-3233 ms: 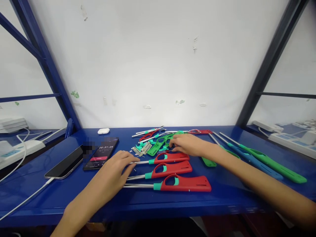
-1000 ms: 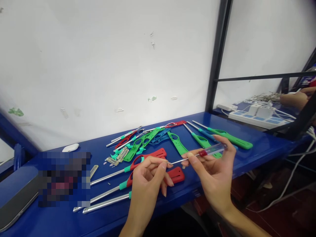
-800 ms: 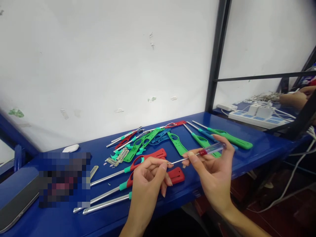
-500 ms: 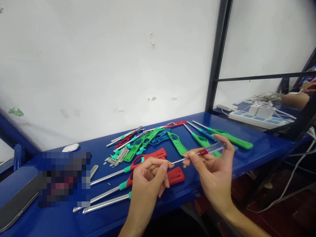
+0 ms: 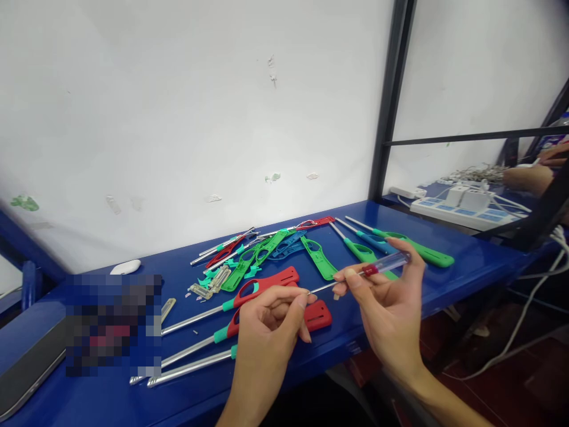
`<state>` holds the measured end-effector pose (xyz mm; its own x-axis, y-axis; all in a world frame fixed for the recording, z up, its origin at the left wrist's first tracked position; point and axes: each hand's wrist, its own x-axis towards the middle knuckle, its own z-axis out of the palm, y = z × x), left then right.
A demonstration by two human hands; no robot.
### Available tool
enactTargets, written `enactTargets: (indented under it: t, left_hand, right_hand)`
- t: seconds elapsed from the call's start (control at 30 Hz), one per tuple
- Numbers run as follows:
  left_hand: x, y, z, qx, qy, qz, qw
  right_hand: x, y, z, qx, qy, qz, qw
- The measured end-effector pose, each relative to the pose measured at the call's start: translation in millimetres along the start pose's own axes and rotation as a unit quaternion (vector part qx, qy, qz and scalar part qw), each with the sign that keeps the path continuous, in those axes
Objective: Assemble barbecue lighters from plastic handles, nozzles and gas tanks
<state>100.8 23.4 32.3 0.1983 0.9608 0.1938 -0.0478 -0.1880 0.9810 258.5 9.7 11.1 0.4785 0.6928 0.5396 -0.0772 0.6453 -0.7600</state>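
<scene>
My right hand (image 5: pixel 386 302) grips a small screwdriver (image 5: pixel 374 268) with a clear and red handle, held level above the blue bench (image 5: pixel 466 264). Its thin metal shaft points left, and the tip meets the pinched fingertips of my left hand (image 5: pixel 271 317). Whatever those fingertips hold is too small to make out. Under my hands lie three red long-nosed lighters (image 5: pixel 249 293) with silver tubes pointing left.
Green lighters (image 5: pixel 411 247), loose green, blue and red shell halves (image 5: pixel 262 252) and small metal parts (image 5: pixel 208 284) lie towards the wall. A white earbud case (image 5: pixel 125 267) and a phone (image 5: pixel 26 379) sit at the left. Power strips (image 5: pixel 462 210) and another person's hands (image 5: pixel 536 172) are at far right.
Since 3.2 s ago both hands have lifted off the bench, the right now holding the screwdriver, and the view swung right. Over the last second the hands barely moved.
</scene>
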Motion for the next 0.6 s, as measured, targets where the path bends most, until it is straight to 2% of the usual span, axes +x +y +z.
enactTargets:
  t: [0.17, 0.33, 0.47, 0.6]
  left_hand:
    - [-4, -1, -0.7, 0.092, 0.001, 0.036, 0.995]
    - [-1, -7, -4.0, 0.223, -0.004, 0.096, 0.970]
    - [10, -2, -4.5, 0.297, -0.044, 0.159, 0.940]
    - [17, 0, -2.7, 0.347, -0.087, 0.161, 0.920]
  right_hand:
    - [3, -8, -2, -0.021, -0.003, 0.002, 1.000]
    - [9, -13, -2, -0.038, -0.044, -0.010, 0.998]
    - [17, -19, -2, -0.072, -0.066, -0.068, 0.993]
    - [24, -23, -6, -0.147, -0.130, -0.103, 0.975]
